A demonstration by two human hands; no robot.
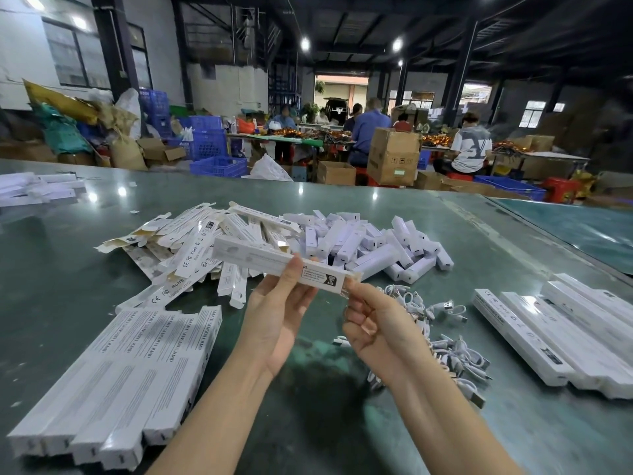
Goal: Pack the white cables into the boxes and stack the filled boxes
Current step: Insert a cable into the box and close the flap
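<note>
A long white box (260, 260) is held level above the green table (68, 275). My left hand (277, 313) grips it from below near its middle. My right hand (373, 323) pinches its right end, where the flap and a black-printed label show. A heap of coiled white cables (442, 341) lies on the table just right of my right hand. Flat, unfolded box sleeves (191, 248) are piled behind my left hand. Neat rows of long closed boxes lie at the near left (126, 382) and at the right (561, 334).
A pile of small white boxes (373, 248) sits at the table's middle, behind the held box. More white boxes (37, 190) lie at the far left edge. Beyond the table are blue crates (219, 166), cardboard cartons (394, 159) and several seated people at other tables.
</note>
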